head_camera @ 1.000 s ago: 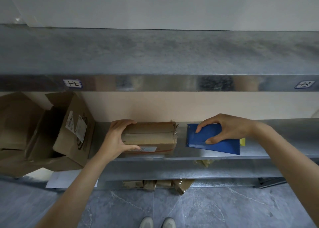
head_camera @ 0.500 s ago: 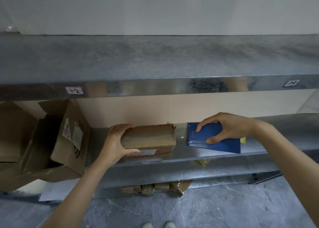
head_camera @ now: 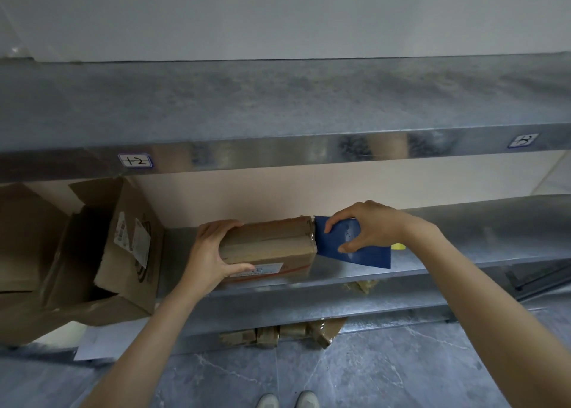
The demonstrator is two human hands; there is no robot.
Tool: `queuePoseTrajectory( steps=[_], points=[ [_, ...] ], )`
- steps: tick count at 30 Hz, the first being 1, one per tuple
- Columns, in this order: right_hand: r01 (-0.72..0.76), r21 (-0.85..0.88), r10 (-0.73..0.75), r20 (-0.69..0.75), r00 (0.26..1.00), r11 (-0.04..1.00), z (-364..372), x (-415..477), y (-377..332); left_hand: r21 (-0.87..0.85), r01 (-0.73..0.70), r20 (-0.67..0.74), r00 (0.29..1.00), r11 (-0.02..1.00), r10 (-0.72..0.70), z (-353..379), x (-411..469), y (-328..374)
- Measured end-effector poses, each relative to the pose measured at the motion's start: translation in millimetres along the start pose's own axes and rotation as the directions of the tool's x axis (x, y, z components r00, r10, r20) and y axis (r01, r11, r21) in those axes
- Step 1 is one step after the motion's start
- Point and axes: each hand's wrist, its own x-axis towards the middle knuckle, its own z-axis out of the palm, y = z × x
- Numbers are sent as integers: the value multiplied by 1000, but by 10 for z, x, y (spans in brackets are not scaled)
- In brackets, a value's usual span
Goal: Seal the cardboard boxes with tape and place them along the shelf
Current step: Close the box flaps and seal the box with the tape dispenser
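Left hand [head_camera: 210,253] and right hand [head_camera: 367,228] on bare forearms [head_camera: 148,339]; pale grey, rounded shoe toes [head_camera: 267,401].

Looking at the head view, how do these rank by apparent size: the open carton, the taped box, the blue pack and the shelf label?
Largest to smallest:
1. open carton
2. taped box
3. blue pack, partly hidden by a hand
4. shelf label
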Motion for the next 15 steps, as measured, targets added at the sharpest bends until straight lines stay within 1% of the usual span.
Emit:
queuePoseTrajectory(
  steps=[4, 6, 11, 15],
  points=[
    [-34, -109, 34, -7, 999, 993, -19, 66, -99, -7, -5, 5, 1000, 1000, 5, -8, 21, -11],
    [-43, -135, 44, 7, 999, 990, -40, 108, -151, -10, 3, 9, 1000, 1000, -3, -5, 34, -14],
    [-54, -67, 58, 69, 996, 996, -104, 233, -150, -4, 4, -3, 1000, 1000, -4, 4, 47, -25],
    [-73, -63, 80, 126, 989, 995, 115, 389, -34, -17, 1, -9, 1000, 1000, -1, 19, -6, -21]
  ],
)
